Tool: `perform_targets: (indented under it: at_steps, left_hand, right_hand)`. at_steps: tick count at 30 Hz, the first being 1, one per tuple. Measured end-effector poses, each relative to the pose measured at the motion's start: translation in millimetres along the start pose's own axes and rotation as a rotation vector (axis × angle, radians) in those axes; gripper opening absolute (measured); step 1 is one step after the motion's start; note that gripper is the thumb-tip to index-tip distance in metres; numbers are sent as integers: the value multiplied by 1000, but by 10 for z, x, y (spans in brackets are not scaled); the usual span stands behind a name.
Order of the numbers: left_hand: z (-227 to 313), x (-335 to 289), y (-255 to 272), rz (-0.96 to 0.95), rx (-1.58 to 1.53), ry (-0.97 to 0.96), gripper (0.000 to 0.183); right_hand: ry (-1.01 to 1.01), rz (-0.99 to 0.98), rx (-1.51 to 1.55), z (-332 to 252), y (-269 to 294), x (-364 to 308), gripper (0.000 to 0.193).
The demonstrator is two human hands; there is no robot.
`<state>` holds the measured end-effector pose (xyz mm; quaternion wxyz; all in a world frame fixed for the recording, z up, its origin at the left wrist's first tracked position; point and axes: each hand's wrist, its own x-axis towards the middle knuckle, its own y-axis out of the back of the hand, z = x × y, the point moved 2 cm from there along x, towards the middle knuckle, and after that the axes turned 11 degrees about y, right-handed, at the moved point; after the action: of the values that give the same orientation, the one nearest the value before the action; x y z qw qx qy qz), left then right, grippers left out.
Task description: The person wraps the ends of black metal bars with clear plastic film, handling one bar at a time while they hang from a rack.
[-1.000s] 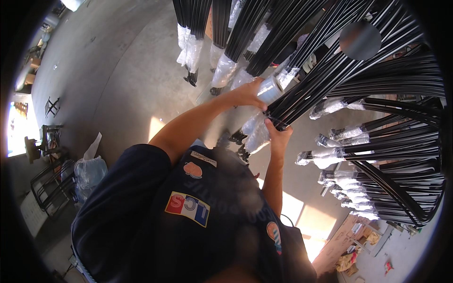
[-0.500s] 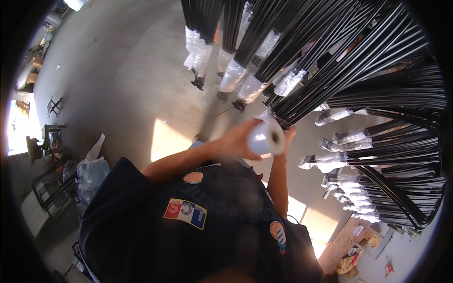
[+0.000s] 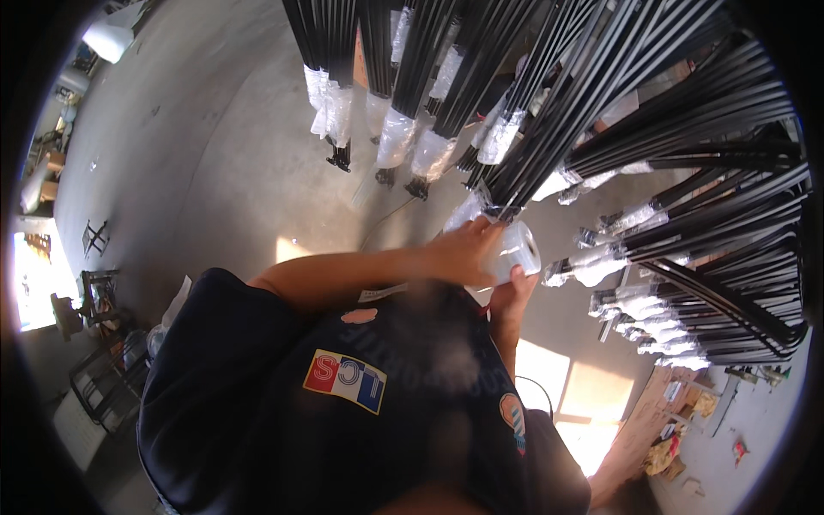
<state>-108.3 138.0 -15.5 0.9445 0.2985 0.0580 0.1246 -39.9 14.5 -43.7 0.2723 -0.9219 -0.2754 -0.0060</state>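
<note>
A roll of clear stretch film (image 3: pixel 520 247) is between my hands, just below the lower end of a bundle of thin black tubes (image 3: pixel 536 163). My left hand (image 3: pixel 468 251) reaches across from the left and closes on the roll's left side, its fingers close to the bundle's end. From below, my right hand (image 3: pixel 512 290) grips the roll, thumb against its lower edge; its other fingers are mostly hidden. Loose clear film (image 3: pixel 464 213) shows around the bundle's end, beside my left fingers.
More black tube bundles with film-wrapped ends (image 3: pixel 396 137) hang ahead. Others (image 3: pixel 601 262) crowd the right side, ends pointing toward me. A wooden surface (image 3: pixel 631 438) stands at lower right, and a dark metal frame (image 3: pixel 96 390) at lower left. Sunlit patches mark the concrete floor (image 3: pixel 232 172).
The roll has moved slightly right and turned. My right hand has come from behind the bundle's end down onto the roll. My left hand has shifted right, and the whole view has shifted a little.
</note>
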Motion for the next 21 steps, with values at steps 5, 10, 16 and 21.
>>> perform_targets:
  at_steps: [5, 10, 16, 21]
  left_hand:
    - [-485, 319, 554, 246, -106, 253, 78]
    - [-601, 808, 252, -191, -740, 112, 67]
    - [-701, 922, 257, -245, -634, 90, 39]
    - [-381, 725, 249, -228, -534, 190, 44]
  right_hand:
    - [-52, 23, 122, -94, 54, 60, 74]
    - [-91, -50, 63, -114, 174, 153, 70]
    - [-123, 170, -62, 126, 1169, 768, 46]
    - [-205, -48, -221, 1351, 909, 1544, 40]
